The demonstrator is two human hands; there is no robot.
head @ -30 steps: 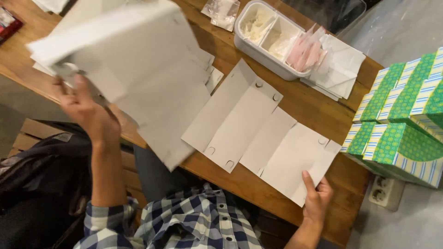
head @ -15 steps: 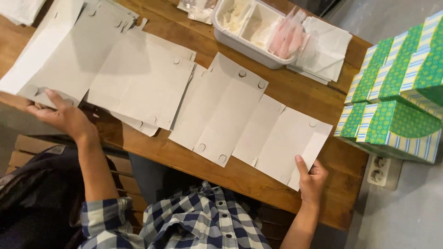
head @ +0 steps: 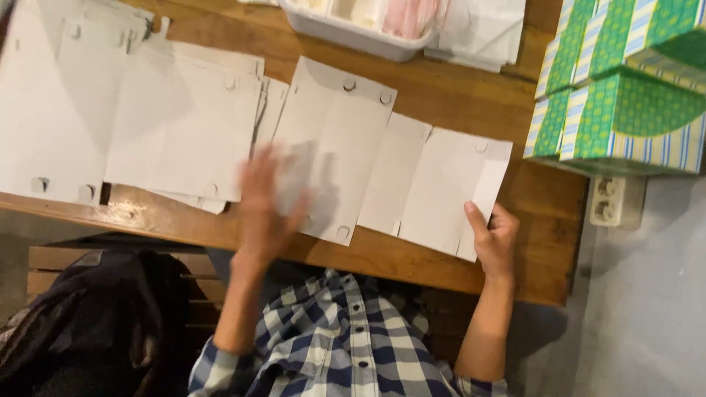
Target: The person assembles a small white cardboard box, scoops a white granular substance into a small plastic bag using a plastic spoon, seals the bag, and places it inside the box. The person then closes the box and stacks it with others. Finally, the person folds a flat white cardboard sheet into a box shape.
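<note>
A brown wooden table [head: 441,95] fills twelve o'clock; grey concrete floor [head: 647,294] at four; a slatted wooden bench [head: 59,259] at eight.

The left hand [head: 266,202] has let go of the sheet stack [head: 110,110] (now lying flat at ten o'clock) and swung in over the unfolded box blank [head: 334,140]; blurred, apparently open-fingered.

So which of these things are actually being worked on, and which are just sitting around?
In hand:
- flat white card blank, its corner held by the right hand
- left hand, blurred, over the blank's left panel

Lying about:
- stacked white blanks
- white compartment tray
- green patterned boxes
- wall socket
</note>
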